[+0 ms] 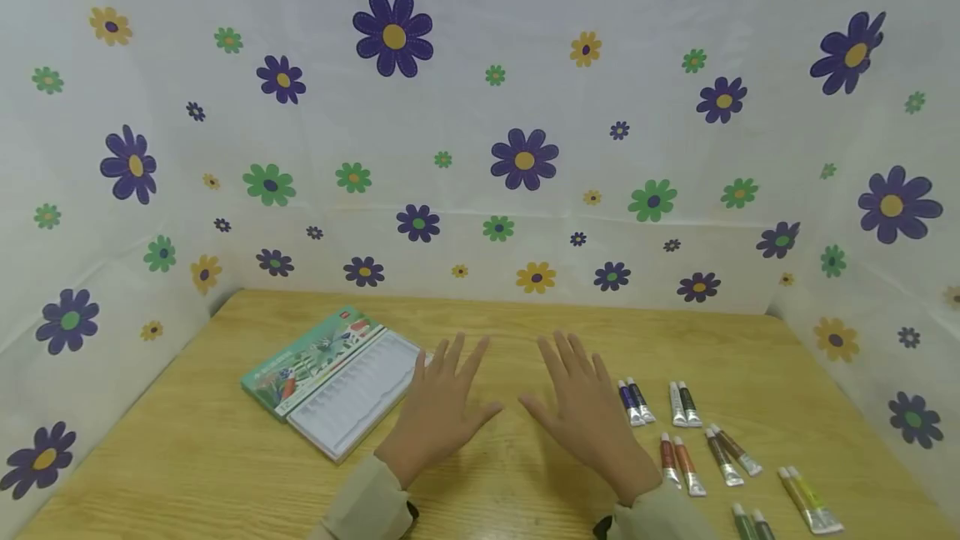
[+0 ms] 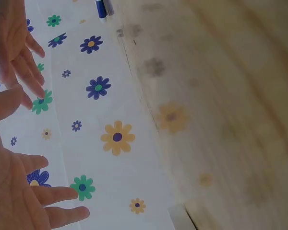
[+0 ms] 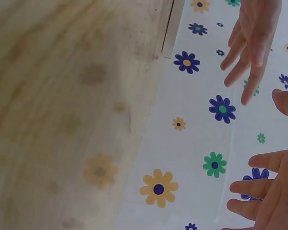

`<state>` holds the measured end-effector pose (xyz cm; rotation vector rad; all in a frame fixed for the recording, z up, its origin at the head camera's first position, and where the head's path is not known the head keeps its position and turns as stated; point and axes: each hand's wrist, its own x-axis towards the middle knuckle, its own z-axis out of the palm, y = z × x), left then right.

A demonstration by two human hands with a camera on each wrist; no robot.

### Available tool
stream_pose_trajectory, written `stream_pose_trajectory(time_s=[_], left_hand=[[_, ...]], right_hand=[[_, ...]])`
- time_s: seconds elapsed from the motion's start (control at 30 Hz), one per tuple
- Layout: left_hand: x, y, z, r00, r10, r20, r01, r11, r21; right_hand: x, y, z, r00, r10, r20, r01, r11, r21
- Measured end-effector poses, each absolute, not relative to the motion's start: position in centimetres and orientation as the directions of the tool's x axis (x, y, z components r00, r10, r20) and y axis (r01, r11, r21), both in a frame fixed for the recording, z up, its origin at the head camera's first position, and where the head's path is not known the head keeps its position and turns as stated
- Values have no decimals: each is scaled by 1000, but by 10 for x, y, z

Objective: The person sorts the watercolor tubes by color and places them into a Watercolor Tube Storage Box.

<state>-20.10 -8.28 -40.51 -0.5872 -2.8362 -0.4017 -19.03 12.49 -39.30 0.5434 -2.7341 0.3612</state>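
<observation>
Both hands are held over the middle of the wooden table with fingers spread and straight, holding nothing. The left hand [image 1: 438, 415] is nearest to a white paint tray [image 1: 356, 394] with slots, which lies beside a green illustrated box [image 1: 311, 361]. To the right of the right hand [image 1: 588, 415] lie paint tubes in small groups: blue tubes [image 1: 632, 402], white and black tubes [image 1: 684, 404], red and orange tubes [image 1: 682, 463]. The left wrist view shows the left palm [image 2: 19, 191]; the right wrist view shows the right palm [image 3: 273, 196].
Farther right lie brown tubes [image 1: 731, 452], yellowish tubes [image 1: 810, 498] and green tubes [image 1: 752, 523], the last cut by the frame edge. A white flower-printed cloth [image 1: 465, 107] encloses the wooden table [image 1: 510, 482] at the back and sides.
</observation>
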Motion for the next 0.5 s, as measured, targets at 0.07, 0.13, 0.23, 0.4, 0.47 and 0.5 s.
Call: stream_pose_trajectory(time_s=[0.07, 0.13, 0.23, 0.4, 0.47, 0.5], left_hand=[[-202, -88, -405, -901, 354, 250, 410, 883, 227], [-205, -95, -403, -902, 357, 243, 411, 882, 229], [-207, -106, -396, -902, 358, 241, 411, 883, 226], [-210, -125, -386, -912, 345, 220, 388, 901, 196], [-212, -133, -384, -914, 340, 221, 381, 905, 187], [-212, -137, -383, -914, 337, 228, 380, 906, 185]], right_hand=[[-192, 122, -390, -864, -333, 378, -423, 888, -183], [-195, 118, -386, -849, -352, 395, -450, 872, -191], [-204, 111, -377, -814, -402, 420, -515, 833, -201], [-221, 92, -364, -730, -507, 458, -630, 758, -166], [-228, 83, -359, -702, -538, 466, -656, 744, -130], [-231, 78, -357, -691, -551, 468, -665, 738, -114]])
